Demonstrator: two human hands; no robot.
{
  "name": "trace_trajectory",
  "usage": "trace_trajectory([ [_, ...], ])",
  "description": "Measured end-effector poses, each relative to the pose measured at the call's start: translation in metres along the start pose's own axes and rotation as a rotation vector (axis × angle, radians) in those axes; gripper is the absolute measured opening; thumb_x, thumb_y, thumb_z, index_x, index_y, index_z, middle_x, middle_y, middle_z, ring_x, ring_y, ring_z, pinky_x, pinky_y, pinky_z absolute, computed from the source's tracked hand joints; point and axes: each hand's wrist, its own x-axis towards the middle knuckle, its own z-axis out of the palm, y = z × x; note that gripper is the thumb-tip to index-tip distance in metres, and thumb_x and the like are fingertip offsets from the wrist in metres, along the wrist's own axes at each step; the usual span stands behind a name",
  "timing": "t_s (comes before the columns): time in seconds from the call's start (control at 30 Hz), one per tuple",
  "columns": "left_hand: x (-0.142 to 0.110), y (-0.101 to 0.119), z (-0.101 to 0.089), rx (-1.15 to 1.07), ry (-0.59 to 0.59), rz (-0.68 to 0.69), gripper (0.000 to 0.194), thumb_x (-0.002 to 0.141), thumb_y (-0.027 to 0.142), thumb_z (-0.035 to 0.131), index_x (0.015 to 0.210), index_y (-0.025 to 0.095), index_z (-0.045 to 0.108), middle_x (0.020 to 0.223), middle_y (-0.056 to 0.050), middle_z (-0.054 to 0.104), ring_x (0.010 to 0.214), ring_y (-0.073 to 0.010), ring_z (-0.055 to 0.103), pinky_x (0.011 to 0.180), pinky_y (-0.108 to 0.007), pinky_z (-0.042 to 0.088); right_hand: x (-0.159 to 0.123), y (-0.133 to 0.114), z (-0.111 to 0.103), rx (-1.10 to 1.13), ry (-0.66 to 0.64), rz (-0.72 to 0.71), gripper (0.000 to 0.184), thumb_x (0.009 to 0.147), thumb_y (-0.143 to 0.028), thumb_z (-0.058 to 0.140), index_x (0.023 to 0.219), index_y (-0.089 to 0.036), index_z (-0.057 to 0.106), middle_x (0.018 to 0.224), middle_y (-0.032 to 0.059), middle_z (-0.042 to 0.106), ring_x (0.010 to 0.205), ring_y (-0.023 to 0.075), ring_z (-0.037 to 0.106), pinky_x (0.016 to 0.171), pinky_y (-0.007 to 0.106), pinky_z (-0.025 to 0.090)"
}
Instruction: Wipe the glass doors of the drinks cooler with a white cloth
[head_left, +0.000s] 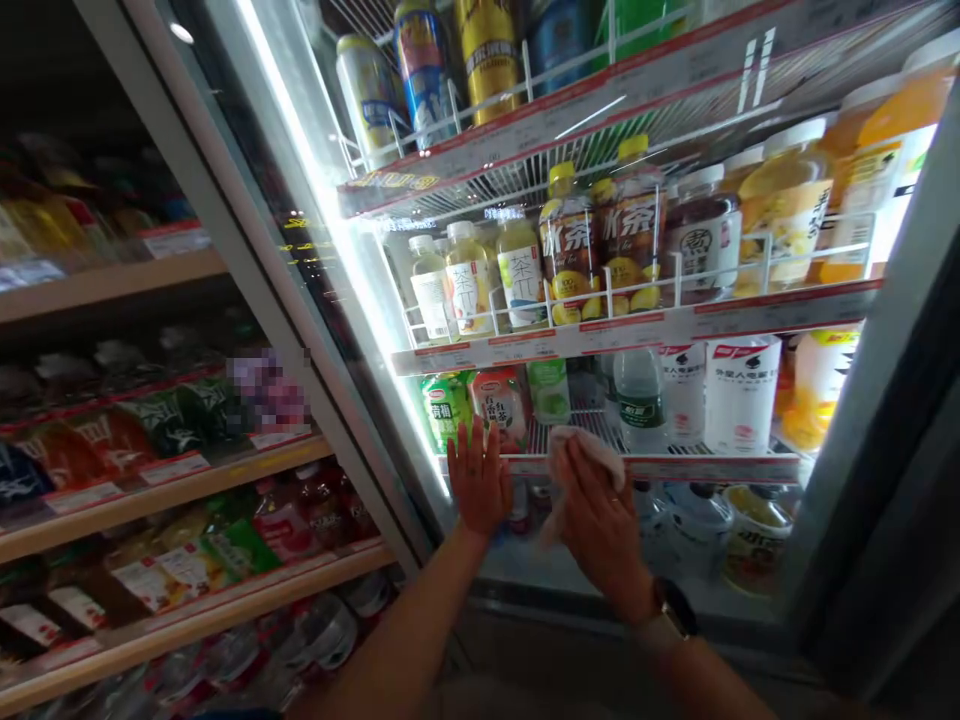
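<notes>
A lit drinks fridge fills the middle of the view, behind a glass door (517, 580). My left hand (480, 482) lies spread against the glass, fingers pointing up, in front of a red carton (501, 405) and a green carton (444, 400). To its right, my right hand (600, 510) presses a pale cloth (559, 470) to the glass with its fingers over it. Part of the cloth hangs below the fingers. Behind that hand stand a clear water bottle (639, 400) and a green-labelled bottle (550, 390). A dark watch (673, 606) is on my right wrist.
Iced tea bottles (570, 250) and other drinks stand on the fridge's middle shelf, with cans (487, 60) above. The door's frame (877, 400) runs down the right. On the left, wooden shelves (172, 470) hold rows of bottles.
</notes>
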Motion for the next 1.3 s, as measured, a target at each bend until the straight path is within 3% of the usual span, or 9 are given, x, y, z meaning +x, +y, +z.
trace_trajectory([
  [0.13, -0.002, 0.000, 0.001, -0.001, 0.000, -0.004, 0.059, 0.097, 0.022, 0.038, 0.154, 0.016, 0.024, 0.159, -0.011, 0.028, 0.150, -0.0262, 0.017, 0.123, -0.047, 0.020, 0.012, 0.042, -0.031, -0.052, 0.152, 0.157, 0.070, 0.096, -0.019, 0.041, 0.158, -0.019, 0.008, 0.162, 0.0163, 0.022, 0.149, 0.0327, 0.024, 0.118, 0.057, 0.022],
  [0.27, -0.002, 0.001, 0.002, -0.012, 0.005, -0.016, 0.061, 0.096, 0.022, 0.040, 0.154, 0.018, 0.023, 0.158, -0.011, 0.030, 0.149, -0.0263, 0.018, 0.122, -0.048, 0.021, 0.019, 0.062, -0.044, -0.048, 0.232, 0.217, 0.072, 0.097, -0.024, 0.043, 0.158, -0.016, 0.006, 0.164, 0.0186, 0.012, 0.150, 0.0373, 0.015, 0.115, 0.066, 0.020],
  [0.5, 0.000, 0.002, 0.001, -0.021, 0.023, -0.010, 0.060, 0.096, 0.020, 0.040, 0.154, 0.017, 0.025, 0.160, -0.009, 0.025, 0.150, -0.0249, 0.017, 0.123, -0.045, 0.018, 0.018, 0.026, -0.017, -0.065, 0.210, 0.209, 0.071, 0.097, -0.025, 0.045, 0.158, -0.018, 0.010, 0.161, 0.0184, 0.025, 0.148, 0.0355, 0.025, 0.116, 0.060, 0.024],
  [0.73, -0.003, 0.002, 0.001, 0.034, -0.013, -0.023, 0.061, 0.096, 0.022, 0.038, 0.155, 0.018, 0.021, 0.158, -0.011, 0.031, 0.150, -0.0260, 0.018, 0.121, -0.050, 0.024, 0.022, -0.007, 0.006, -0.075, 0.212, 0.166, 0.070, 0.096, -0.020, 0.046, 0.158, -0.019, 0.013, 0.153, 0.0173, 0.041, 0.140, 0.0317, 0.041, 0.119, 0.056, 0.015],
  [0.9, -0.002, 0.000, 0.002, 0.053, 0.007, -0.011, 0.058, 0.098, 0.025, 0.035, 0.155, 0.018, 0.022, 0.158, -0.012, 0.030, 0.150, -0.0251, 0.017, 0.121, -0.048, 0.023, 0.009, -0.034, 0.021, 0.028, 0.052, 0.009, 0.069, 0.094, -0.012, 0.038, 0.158, -0.020, 0.012, 0.142, 0.0138, 0.056, 0.120, 0.0227, 0.059, 0.121, 0.046, 0.006],
  [1.0, -0.001, -0.001, 0.002, 0.055, 0.012, -0.001, 0.057, 0.099, 0.025, 0.033, 0.155, 0.018, 0.020, 0.159, -0.011, 0.028, 0.151, -0.0230, 0.015, 0.122, -0.046, 0.022, -0.004, -0.045, 0.029, 0.113, -0.043, -0.080, 0.071, 0.089, -0.006, 0.038, 0.156, -0.022, 0.021, 0.139, 0.0100, 0.059, 0.119, 0.0185, 0.059, 0.121, 0.039, 0.009],
  [1.17, 0.000, -0.002, 0.001, 0.033, 0.008, 0.009, 0.058, 0.099, 0.026, 0.033, 0.155, 0.016, 0.021, 0.161, -0.011, 0.022, 0.151, -0.0228, 0.013, 0.123, -0.044, 0.018, -0.008, -0.036, 0.023, 0.124, -0.136, -0.139, 0.069, 0.088, -0.004, 0.038, 0.154, -0.023, 0.030, 0.148, 0.0059, 0.051, 0.131, 0.0158, 0.049, 0.122, 0.038, 0.007],
  [1.3, 0.003, 0.000, -0.001, -0.001, -0.005, 0.007, 0.060, 0.097, 0.020, 0.036, 0.155, 0.016, 0.021, 0.163, -0.008, 0.017, 0.151, -0.0236, 0.012, 0.123, -0.043, 0.015, -0.001, -0.005, 0.000, 0.047, -0.058, -0.034, 0.070, 0.092, -0.007, 0.039, 0.157, -0.024, 0.019, 0.149, 0.0087, 0.049, 0.131, 0.0181, 0.051, 0.122, 0.041, 0.009],
])
